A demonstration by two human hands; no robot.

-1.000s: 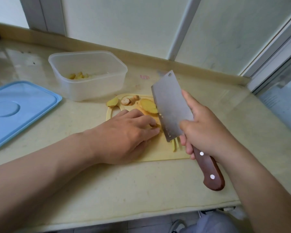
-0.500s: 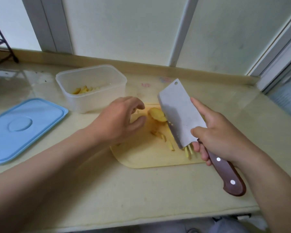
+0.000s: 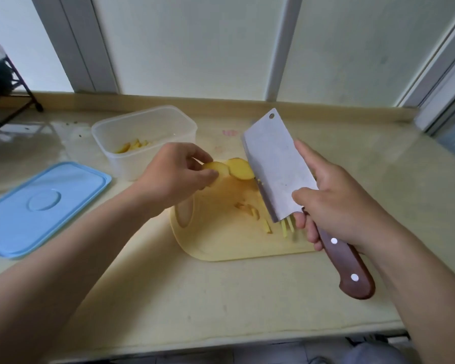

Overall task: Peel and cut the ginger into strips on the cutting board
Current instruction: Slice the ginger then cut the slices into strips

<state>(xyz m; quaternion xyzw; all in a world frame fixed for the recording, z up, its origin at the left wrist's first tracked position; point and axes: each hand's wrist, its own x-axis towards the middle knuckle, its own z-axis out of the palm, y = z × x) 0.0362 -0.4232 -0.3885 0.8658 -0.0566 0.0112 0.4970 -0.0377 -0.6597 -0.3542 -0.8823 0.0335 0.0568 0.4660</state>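
Since half a second earlier, my left hand [image 3: 174, 177] had pinched a ginger slice [image 3: 216, 168] at the cutting board's [image 3: 221, 243] far edge, overlapping a second slice [image 3: 241, 168]. My right hand [image 3: 336, 203] gripped the cleaver [image 3: 276, 164] by its handle. Cut strips [image 3: 286, 225] lay by the blade's heel. Beyond sat a tub [image 3: 142, 137] and a blue lid [image 3: 37, 206].

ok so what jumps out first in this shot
The big cleaver stands out at centre right, gripped by the right hand over the yellow cutting board. Beside it the left hand pinches a ginger slice; a blue lid lies far left.
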